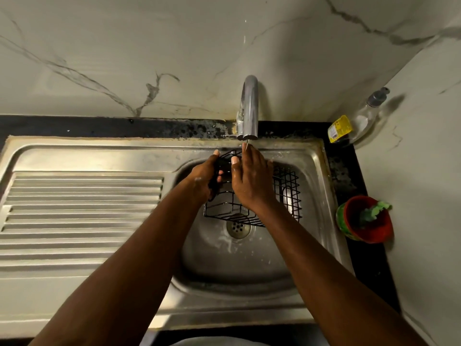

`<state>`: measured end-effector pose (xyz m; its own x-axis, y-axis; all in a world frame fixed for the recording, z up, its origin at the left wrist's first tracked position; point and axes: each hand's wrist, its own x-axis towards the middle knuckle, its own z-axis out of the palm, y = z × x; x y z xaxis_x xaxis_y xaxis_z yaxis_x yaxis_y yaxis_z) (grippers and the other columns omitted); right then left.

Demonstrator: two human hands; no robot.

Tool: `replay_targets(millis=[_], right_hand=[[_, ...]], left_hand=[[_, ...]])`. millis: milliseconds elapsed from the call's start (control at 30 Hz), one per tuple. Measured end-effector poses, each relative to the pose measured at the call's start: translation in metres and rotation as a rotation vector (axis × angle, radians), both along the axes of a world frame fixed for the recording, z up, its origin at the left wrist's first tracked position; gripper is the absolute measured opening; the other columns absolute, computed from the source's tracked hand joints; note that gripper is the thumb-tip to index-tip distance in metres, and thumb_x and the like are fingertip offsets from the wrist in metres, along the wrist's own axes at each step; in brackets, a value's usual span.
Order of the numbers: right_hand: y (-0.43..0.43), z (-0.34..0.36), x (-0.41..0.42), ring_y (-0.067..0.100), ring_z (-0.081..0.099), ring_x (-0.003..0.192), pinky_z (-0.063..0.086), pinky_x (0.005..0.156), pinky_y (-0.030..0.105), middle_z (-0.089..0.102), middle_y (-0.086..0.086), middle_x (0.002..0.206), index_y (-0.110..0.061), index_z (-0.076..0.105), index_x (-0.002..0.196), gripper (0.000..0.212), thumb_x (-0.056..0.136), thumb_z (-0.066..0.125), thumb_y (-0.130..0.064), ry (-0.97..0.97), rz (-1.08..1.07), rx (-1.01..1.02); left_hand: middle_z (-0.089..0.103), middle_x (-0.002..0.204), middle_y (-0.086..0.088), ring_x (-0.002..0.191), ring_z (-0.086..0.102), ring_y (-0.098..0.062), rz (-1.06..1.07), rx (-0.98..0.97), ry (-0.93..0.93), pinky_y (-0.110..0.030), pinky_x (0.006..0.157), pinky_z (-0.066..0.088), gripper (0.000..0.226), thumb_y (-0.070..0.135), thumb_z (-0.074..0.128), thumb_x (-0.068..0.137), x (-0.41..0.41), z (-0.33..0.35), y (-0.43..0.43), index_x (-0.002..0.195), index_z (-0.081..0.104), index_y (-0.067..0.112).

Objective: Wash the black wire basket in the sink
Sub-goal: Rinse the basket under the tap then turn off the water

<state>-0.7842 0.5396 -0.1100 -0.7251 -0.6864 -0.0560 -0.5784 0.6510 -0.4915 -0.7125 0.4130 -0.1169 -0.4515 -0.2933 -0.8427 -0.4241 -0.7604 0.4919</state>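
Note:
The black wire basket (289,193) hangs tilted over the steel sink bowl (249,265), just under the tap (249,108). My left hand (204,181) grips its left edge, fingers curled round the wires. My right hand (252,181) lies over the basket's top with its fingers stretched toward the spout, where a thin stream of water runs onto them. Whether the right fingers curl round a wire is hidden. Much of the basket's middle is covered by my hands.
A ribbed steel draining board (79,216) lies left of the bowl, and the drain (239,228) shows below the basket. On the black counter at right stand a red cup with a green scrubber (366,218) and a clear soap dispenser (364,118).

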Motion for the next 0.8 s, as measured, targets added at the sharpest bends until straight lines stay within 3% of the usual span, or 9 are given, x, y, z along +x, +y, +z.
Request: replay_targets(millis=[100,200,267,333,433,533,633,700,800], right_hand=[[-0.011,0.01,0.009,0.031,-0.001,0.159,0.001,0.127,0.056,0.002,0.013,0.172,-0.016,0.003,0.164,0.076,0.103,0.014,-0.06,-0.021,0.099,0.054],[-0.013,0.016,0.023,0.027,-0.015,0.158,-0.007,0.126,0.054,-0.011,0.011,0.171,-0.018,-0.006,0.164,0.082,0.102,0.022,-0.065,0.062,0.315,0.046],[-0.008,0.015,0.024,0.02,-0.015,0.158,-0.002,0.128,0.053,-0.009,0.007,0.172,-0.016,-0.001,0.164,0.078,0.105,0.027,-0.059,0.106,0.473,-0.006],[0.0,0.014,0.019,0.013,-0.013,0.158,0.002,0.128,0.051,-0.006,0.0,0.173,-0.02,0.004,0.165,0.073,0.106,0.027,-0.056,0.124,0.562,-0.043],[0.016,0.003,0.002,0.012,-0.007,0.158,0.002,0.128,0.051,-0.003,-0.005,0.172,-0.027,0.003,0.165,0.069,0.106,0.015,-0.06,0.074,0.47,-0.041],[0.048,-0.024,-0.038,0.017,-0.005,0.158,0.008,0.127,0.056,-0.004,-0.003,0.172,-0.03,-0.001,0.164,0.071,0.102,0.004,-0.065,-0.02,0.161,0.071],[0.068,-0.041,-0.057,0.025,-0.008,0.158,-0.001,0.127,0.054,-0.009,0.004,0.172,-0.029,-0.009,0.163,0.075,0.102,0.01,-0.067,-0.277,-0.115,0.246],[0.059,-0.041,-0.04,0.029,-0.014,0.157,-0.006,0.126,0.055,-0.014,0.009,0.171,-0.022,-0.012,0.163,0.079,0.101,0.006,-0.069,-0.239,-0.137,0.258],[0.024,-0.023,0.011,0.024,-0.02,0.156,-0.01,0.126,0.053,-0.019,0.005,0.17,-0.02,-0.012,0.162,0.077,0.102,0.007,-0.065,-0.11,0.092,0.108]], left_hand=[[0.061,0.071,0.0,0.049,0.056,-0.013,0.04,0.048,0.068,-0.023,0.045,0.049,0.051,0.063,0.057,0.098,0.005,-0.003,-0.005,0.085,0.069,0.015],[0.079,0.103,-0.007,0.083,0.076,-0.021,0.09,0.029,0.142,-0.033,0.066,0.06,0.048,0.058,0.051,0.103,0.018,-0.001,-0.01,0.114,0.073,0.016],[0.076,0.096,0.0,0.08,0.073,-0.013,0.101,0.035,0.172,-0.028,0.064,0.06,0.046,0.056,0.048,0.105,0.024,0.001,-0.013,0.105,0.075,0.019],[0.074,0.085,-0.003,0.066,0.072,-0.012,0.17,0.1,0.152,-0.024,0.053,0.058,0.048,0.054,0.049,0.106,0.028,0.002,-0.012,0.096,0.076,0.016],[0.061,0.064,0.002,0.04,0.052,-0.006,0.202,0.13,0.094,-0.016,0.038,0.043,0.048,0.058,0.06,0.099,0.036,0.0,-0.013,0.083,0.071,0.015],[0.046,0.059,0.006,0.039,0.039,-0.006,0.185,0.096,0.091,-0.017,0.035,0.034,0.044,0.06,0.062,0.096,0.05,-0.005,-0.024,0.074,0.06,0.022],[0.043,0.059,0.006,0.04,0.038,-0.008,0.172,0.071,0.12,-0.02,0.034,0.032,0.045,0.061,0.061,0.096,0.059,-0.014,-0.034,0.073,0.057,0.023],[0.044,0.059,0.006,0.04,0.04,-0.008,0.143,0.08,0.141,-0.021,0.034,0.034,0.042,0.062,0.061,0.096,0.059,-0.014,-0.031,0.078,0.054,0.025],[0.052,0.06,0.004,0.046,0.046,-0.009,0.17,0.06,0.097,-0.019,0.037,0.04,0.041,0.061,0.062,0.096,0.05,-0.013,-0.017,0.085,0.065,0.022]])
